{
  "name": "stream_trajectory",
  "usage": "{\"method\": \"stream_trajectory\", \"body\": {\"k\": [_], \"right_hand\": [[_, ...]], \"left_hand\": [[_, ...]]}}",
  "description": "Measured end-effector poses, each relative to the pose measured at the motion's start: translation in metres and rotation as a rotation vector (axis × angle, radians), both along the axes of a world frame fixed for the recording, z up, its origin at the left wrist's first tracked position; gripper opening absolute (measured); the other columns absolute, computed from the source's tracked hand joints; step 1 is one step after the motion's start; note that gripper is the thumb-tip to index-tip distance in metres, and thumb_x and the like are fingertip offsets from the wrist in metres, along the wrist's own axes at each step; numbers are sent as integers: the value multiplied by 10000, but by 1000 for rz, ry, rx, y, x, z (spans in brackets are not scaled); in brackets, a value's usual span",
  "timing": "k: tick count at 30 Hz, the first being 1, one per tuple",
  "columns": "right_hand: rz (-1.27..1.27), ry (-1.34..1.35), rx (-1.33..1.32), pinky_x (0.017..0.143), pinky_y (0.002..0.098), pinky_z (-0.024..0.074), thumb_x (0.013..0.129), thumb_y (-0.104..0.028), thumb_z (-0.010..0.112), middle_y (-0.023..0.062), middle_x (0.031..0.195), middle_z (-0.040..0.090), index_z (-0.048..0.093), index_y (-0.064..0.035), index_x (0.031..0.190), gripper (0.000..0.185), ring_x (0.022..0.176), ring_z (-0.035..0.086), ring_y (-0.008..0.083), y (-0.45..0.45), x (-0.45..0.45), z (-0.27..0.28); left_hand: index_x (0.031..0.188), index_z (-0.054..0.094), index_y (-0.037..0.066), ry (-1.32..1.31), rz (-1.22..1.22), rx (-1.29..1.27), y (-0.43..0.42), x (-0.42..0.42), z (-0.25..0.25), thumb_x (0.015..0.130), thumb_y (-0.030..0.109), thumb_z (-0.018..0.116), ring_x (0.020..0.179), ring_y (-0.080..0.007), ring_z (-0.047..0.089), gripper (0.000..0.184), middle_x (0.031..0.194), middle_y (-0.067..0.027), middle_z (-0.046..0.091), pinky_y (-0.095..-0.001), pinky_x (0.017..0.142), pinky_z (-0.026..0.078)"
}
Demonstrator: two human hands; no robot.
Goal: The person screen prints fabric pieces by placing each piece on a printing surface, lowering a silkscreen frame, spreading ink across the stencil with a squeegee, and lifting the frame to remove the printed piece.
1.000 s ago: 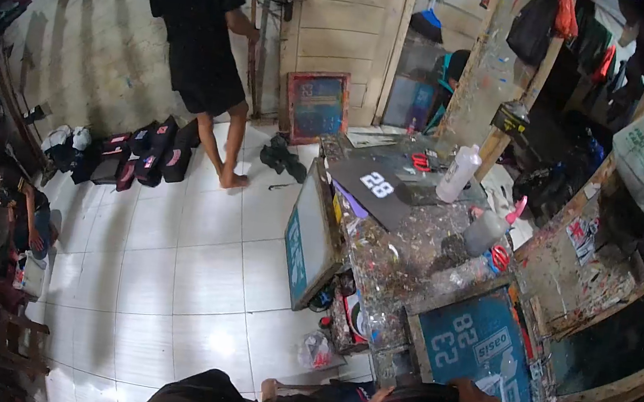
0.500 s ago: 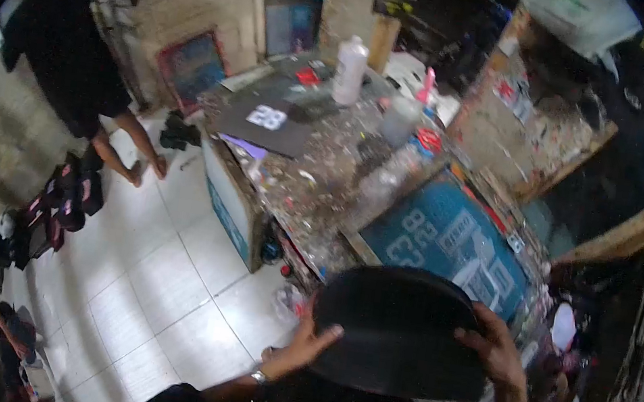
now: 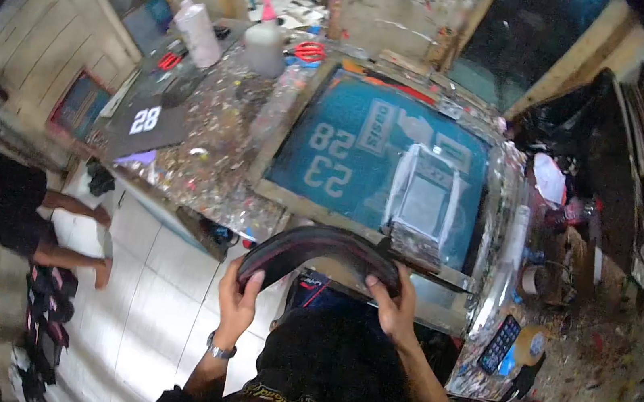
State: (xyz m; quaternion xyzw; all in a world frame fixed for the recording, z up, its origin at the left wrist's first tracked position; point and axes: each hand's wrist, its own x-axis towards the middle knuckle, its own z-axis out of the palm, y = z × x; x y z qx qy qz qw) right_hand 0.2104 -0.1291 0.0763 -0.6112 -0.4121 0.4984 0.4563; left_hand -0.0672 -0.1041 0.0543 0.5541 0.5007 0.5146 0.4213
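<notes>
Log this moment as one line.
Left hand: holds black piece by left end | right hand: by right end | piece: arched | blue screen: lies beyond

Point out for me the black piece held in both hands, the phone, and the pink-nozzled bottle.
Black piece (image 3: 325,242): head view, the middle of its arched band.
Phone (image 3: 500,344): head view, the middle of its lit screen.
Bottle (image 3: 264,50): head view, its body, below the pink nozzle.

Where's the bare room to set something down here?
Most room: the tiled floor between the other person's feet and the workbench. On the paint-speckled workbench, a patch lies between the black sheet marked 28 and the screen frame. Crowded: the far edge, with bottles, and around the phone.
</notes>
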Motion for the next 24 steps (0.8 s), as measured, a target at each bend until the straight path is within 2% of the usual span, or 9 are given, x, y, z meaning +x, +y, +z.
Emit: {"method": "stream_trajectory", "body": {"k": [3, 6, 8, 9, 10, 15, 17, 20, 24], "right_hand": [[1, -178, 457, 918, 354, 467, 904, -80, 643, 126, 1038, 657, 488, 20, 1251, 393, 1011, 614, 216, 6, -3, -9], [162, -311, 144, 859, 359, 495, 912, -101, 639, 136, 927, 693, 521, 34, 1211, 349, 904, 648, 218, -6, 16, -17], [175, -401, 195, 814, 378, 508, 918, -158, 632, 190, 975, 695, 541, 41, 1186, 346, 895, 673, 277, -8, 11, -23], [185, -437, 32, 770, 409, 510, 925, -234, 619, 225, 956, 693, 554, 52, 1167, 380, 887, 682, 346, -2, 10, -16], [185, -517, 140, 764, 447, 509, 920, -260, 609, 262, 925, 679, 550, 46, 1176, 403, 885, 663, 421, 9, -4, 3], [550, -740, 256, 824, 544, 467, 872, -301, 597, 287, 935, 639, 556, 3, 1132, 402, 878, 598, 483, 145, -64, 64], [580, -755, 517, 838, 510, 482, 804, -270, 618, 269, 1006, 652, 642, 13, 1073, 392, 954, 625, 445, 229, -101, 66], [796, -913, 459, 903, 483, 494, 760, -309, 661, 264, 1029, 666, 664, 3, 1055, 430, 1023, 633, 423, 335, -162, 89], [808, -979, 597, 917, 476, 492, 769, -329, 698, 251, 1088, 656, 591, 29, 1165, 545, 1064, 617, 422, 333, -176, 123]], "left_hand": [[1249, 458, -67, -38, 5, -8, 5, 5, 2, 957, 99, 581, 1050, -228, 610, 358, 1121, -178, 634, -323, 923, 469], [1183, 467, -54, 212, -43, -99, 11, -10, 11, 937, 128, 615, 911, -263, 684, 340, 989, -221, 689, -371, 800, 518], [1178, 468, -46, 361, -4, 16, 12, -16, 11, 921, 136, 635, 879, -282, 686, 356, 971, -219, 690, -391, 774, 512], [1219, 480, -51, 438, 26, 29, 12, -23, 25, 905, 136, 644, 849, -260, 678, 400, 923, -202, 692, -399, 760, 506], [1219, 480, -51, 441, 63, 34, 15, -33, 29, 905, 136, 644, 849, -260, 678, 400, 923, -202, 692, -399, 760, 506], [1255, 521, -75, 115, 224, -97, 41, -88, 44, 889, 112, 646, 1017, -188, 599, 430, 1118, -136, 646, -311, 898, 466], [1234, 534, -71, -114, 331, -121, 64, -104, 31, 890, 112, 657, 1008, -188, 603, 408, 1113, -123, 649, -312, 892, 471], [1232, 527, -63, -236, 431, -96, 109, -126, 7, 901, 97, 649, 997, -196, 605, 388, 1107, -121, 643, -314, 888, 473], [1188, 545, -59, -303, 534, -70, 154, -155, -49, 892, 63, 629, 943, -205, 630, 331, 1077, -117, 647, -337, 832, 512]]}}
